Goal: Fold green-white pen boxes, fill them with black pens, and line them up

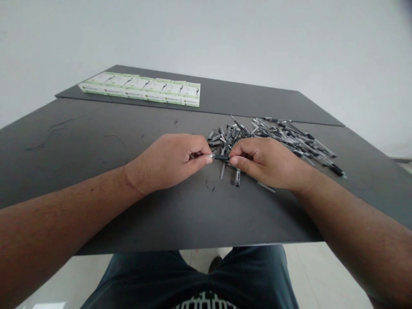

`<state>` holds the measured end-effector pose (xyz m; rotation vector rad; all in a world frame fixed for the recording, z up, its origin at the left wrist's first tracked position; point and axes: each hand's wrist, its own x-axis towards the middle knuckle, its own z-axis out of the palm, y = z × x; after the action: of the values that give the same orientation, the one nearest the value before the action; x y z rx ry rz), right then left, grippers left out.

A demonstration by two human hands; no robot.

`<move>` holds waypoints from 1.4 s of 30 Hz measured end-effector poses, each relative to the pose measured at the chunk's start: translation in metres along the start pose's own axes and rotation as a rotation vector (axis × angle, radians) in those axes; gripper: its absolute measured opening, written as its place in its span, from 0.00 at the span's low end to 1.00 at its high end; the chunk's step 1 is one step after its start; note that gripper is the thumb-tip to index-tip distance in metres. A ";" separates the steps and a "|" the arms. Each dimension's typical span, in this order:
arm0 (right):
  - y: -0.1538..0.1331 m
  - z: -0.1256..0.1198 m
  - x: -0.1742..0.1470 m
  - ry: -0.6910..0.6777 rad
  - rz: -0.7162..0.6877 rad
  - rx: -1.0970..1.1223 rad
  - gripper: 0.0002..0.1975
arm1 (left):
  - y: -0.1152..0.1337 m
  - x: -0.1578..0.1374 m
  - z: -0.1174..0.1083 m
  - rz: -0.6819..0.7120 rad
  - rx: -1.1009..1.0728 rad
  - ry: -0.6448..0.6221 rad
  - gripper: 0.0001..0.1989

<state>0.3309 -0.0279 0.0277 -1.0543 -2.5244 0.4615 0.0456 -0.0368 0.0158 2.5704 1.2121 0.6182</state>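
Note:
Between my two hands a pen [221, 157] with a black grip is held level above the table. My left hand [180, 159] pinches its clear, silvery left end between thumb and forefinger. The thumb and forefinger of my right hand [268, 161] are closed on the black end at the right. Behind and around my right hand lies a loose heap of pen parts [296, 139], with clear barrels, black grips and caps mixed together. A clear pen cap with a black end [237, 177] lies just below the held pen.
A row of several white and green boxes [164, 91] stands on the far left of the dark table [154, 227]. A raised seam crosses the tabletop behind the heap. The table's front edge is close to my lap [206, 279], and a pale wall stands behind.

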 end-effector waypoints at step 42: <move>0.002 0.003 -0.001 0.009 0.035 0.015 0.06 | -0.001 0.000 -0.001 0.041 -0.037 0.022 0.13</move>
<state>0.3311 -0.0279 0.0243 -1.0934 -2.4942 0.4840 0.0446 -0.0359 0.0164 2.5708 1.1459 0.6722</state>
